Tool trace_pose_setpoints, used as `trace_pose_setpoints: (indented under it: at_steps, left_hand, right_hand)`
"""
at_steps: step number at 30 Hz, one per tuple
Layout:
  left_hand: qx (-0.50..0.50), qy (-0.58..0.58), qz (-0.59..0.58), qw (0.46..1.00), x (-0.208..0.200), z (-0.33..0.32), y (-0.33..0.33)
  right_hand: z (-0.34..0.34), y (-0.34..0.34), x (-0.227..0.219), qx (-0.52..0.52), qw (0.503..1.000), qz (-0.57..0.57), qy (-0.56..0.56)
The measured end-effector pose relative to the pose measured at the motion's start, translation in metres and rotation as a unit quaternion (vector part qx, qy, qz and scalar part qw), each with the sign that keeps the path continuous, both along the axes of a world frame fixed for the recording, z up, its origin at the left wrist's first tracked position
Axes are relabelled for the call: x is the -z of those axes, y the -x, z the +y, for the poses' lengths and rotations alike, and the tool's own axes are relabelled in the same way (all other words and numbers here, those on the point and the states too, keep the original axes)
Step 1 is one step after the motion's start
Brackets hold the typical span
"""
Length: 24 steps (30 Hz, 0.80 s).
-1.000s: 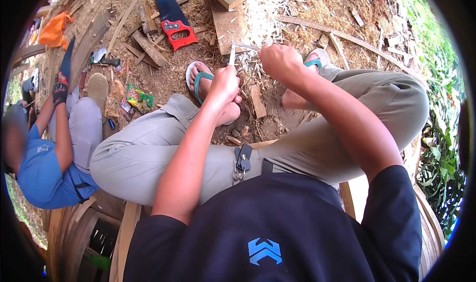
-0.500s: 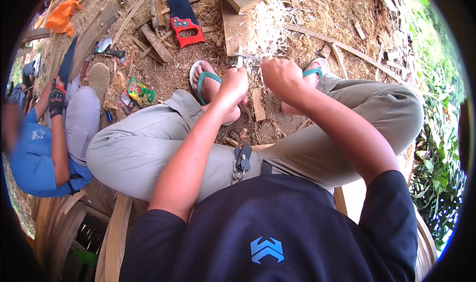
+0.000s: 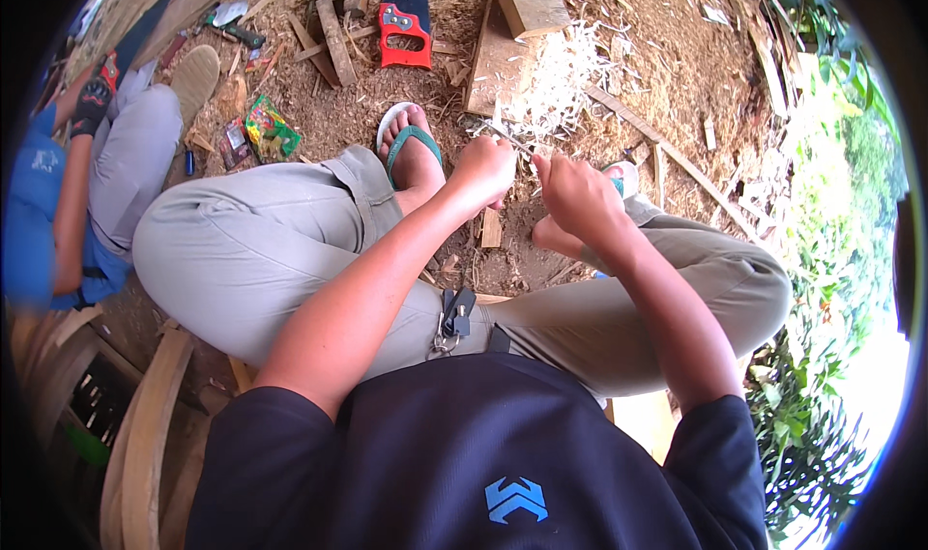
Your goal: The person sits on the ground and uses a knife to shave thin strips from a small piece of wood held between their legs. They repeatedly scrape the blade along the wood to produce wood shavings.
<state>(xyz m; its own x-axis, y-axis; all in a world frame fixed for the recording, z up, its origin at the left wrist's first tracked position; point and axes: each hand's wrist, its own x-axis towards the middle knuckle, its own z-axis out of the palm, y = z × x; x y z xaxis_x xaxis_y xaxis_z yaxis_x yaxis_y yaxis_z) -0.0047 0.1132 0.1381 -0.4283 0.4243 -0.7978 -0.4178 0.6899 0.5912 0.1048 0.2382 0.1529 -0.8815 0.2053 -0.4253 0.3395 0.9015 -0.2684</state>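
My left hand [image 3: 486,171] is closed around a thin, pale wooden stick [image 3: 497,113], whose tip pokes up past the fingers. Beside it, my right hand [image 3: 580,197] grips a knife, its handle hidden in the fist. The narrow knife blade [image 3: 518,145] slants from that fist across to the stick, close above the left fingers. Both hands are between my knees, over the near end of a wooden block [image 3: 495,72] strewn with pale shavings [image 3: 565,76].
A red-handled handsaw [image 3: 405,38] lies ahead, left of a squared timber [image 3: 532,4]. Wood offcuts [image 3: 333,43] and a long thin strip [image 3: 677,159] are on the sawdust-covered ground. At left sits a person in blue [image 3: 39,183], a gloved hand [image 3: 94,101] on another saw.
The view has shifted, so the saw and block appear further right and higher. My right hand has drawn back toward me, and the knife blade slants more steeply. Both grips are unchanged.
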Motion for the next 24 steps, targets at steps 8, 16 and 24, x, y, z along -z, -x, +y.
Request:
trace_pose_setpoints:
  at_steps: [8, 16, 24]
  left_hand:
    - [-0.017, -0.059, 0.097, 0.993, 0.009, 0.005, -0.019]
    - [-0.065, -0.040, 0.080, 0.994, 0.029, 0.001, -0.031]
    - [-0.052, -0.018, 0.149, 0.987, 0.026, 0.005, -0.038]
  right_hand:
    - [0.003, 0.020, 0.052, 0.081, 0.992, -0.097, -0.028]
    - [0.009, 0.021, 0.038, 0.078, 0.994, -0.074, 0.007]
    - [0.005, -0.015, 0.030, -0.020, 0.998, -0.043, 0.051]
